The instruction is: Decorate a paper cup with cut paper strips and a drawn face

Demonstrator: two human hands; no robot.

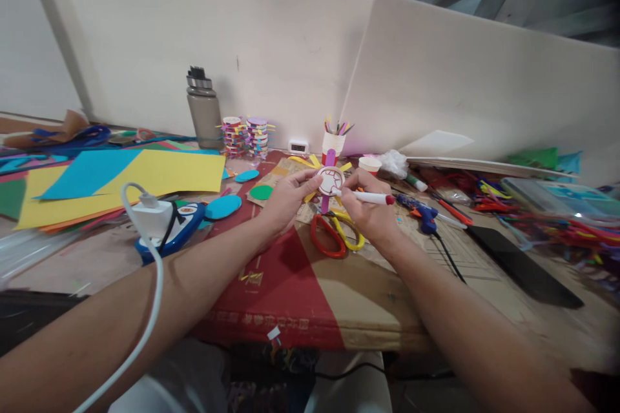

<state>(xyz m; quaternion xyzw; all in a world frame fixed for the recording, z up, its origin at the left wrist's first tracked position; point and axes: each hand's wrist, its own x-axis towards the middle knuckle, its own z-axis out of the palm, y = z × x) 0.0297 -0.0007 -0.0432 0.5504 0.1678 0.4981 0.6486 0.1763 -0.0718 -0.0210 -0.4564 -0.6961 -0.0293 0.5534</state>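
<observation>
Disc (330, 181) btwn L hand (290, 199), which pinches its edge, & R hand (362, 205), gripping marker (374, 197) w/ tip at disc.

Along the table's (104, 266) far edge stand a grey bottle (204, 117), two multicoloured stacks (233, 137), a small digital clock (298, 146) and a paper cup (334, 143) of slim coloured sticks. Yellow paper (169, 171) and blue paper (97, 171) overlap toward the left edge. Near the right edge lie a flat black slab (526, 268) and a blue glue gun (427, 219).
</observation>
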